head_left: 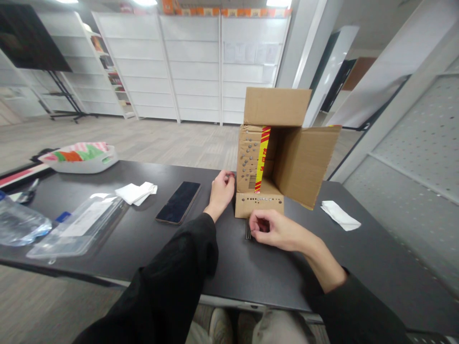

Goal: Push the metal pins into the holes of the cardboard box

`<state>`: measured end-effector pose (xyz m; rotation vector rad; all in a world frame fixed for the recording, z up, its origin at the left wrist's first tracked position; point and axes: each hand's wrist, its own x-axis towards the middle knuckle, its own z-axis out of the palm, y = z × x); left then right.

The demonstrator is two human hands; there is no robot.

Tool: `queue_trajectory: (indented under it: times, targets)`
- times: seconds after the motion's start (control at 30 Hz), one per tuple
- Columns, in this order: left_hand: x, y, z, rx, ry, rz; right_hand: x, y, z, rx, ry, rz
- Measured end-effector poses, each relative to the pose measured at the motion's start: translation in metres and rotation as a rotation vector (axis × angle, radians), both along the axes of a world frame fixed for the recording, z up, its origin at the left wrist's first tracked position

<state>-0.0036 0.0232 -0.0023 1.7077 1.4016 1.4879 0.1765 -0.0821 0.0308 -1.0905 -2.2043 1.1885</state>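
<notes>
A cardboard box [247,160] stands on the dark table with its flaps spread and its opening towards me. Round metal heads dot its left panel, and small dark holes or heads run along the lower front flap [244,210]. My left hand [223,188] is beside the box's lower left edge, fingers curled in; anything inside them is hidden. Just before the front flap, my right hand [274,229] is closed with thumb and fingertips together, and I cannot make out what they hold. Several thin dark metal rods [247,230] lie side by side at its fingertips.
A phone [178,202] lies left of my left hand. Further left are folded tissues [136,193], a clear plastic case [81,227], a water bottle [19,222] and a white basket [84,164]. Another tissue [340,215] is right of the box. The table's front edge runs near my lap.
</notes>
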Motion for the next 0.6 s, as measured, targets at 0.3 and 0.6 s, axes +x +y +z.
queue_trajectory:
  times: [0.3, 0.6]
  targets:
    - [0.0004, -0.0015, 0.0024, -0.012, 0.020, 0.002, -0.0005, -0.0006, -0.0009, -0.026, -0.029, 0.005]
    - [-0.0003, 0.0004, -0.0011, 0.003, 0.022, -0.001, -0.0033, -0.0012, -0.0069, -0.010, -0.063, 0.015]
